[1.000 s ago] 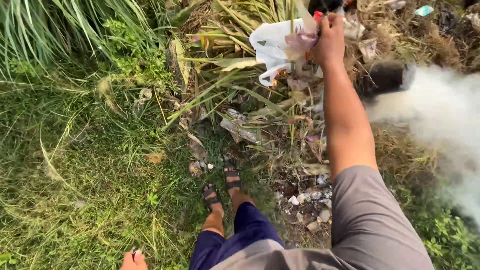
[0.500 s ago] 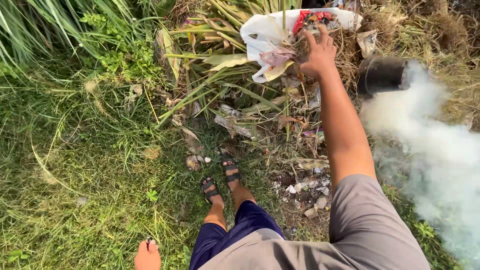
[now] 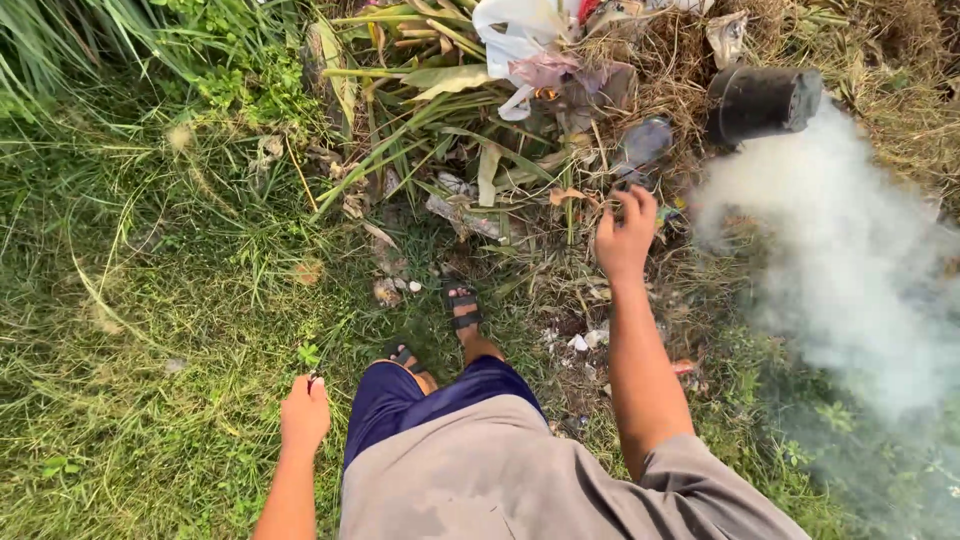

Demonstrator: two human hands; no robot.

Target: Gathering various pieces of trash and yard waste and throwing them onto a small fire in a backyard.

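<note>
My right hand (image 3: 625, 235) hovers over a heap of dry leaves and litter, fingers loosely apart and holding nothing. It is nearest to a grey scrap (image 3: 645, 142) and well below the white plastic bag (image 3: 515, 35) on top of the heap. My left hand (image 3: 303, 415) hangs by my hip over the grass, closed, with a small dark object (image 3: 312, 381) sticking out of the fist. What that object is cannot be made out. My sandalled feet (image 3: 462, 308) stand at the heap's edge.
A black pot (image 3: 765, 100) lies on its side at the upper right. Thick white smoke (image 3: 850, 260) drifts from beside it down the right side. Long green leaves (image 3: 400, 130) and tall grass fill the top left, with short grass (image 3: 150, 350) on the left.
My right hand has let go of the white bag and drawn back towards me, now empty. My left hand has come further up into view.
</note>
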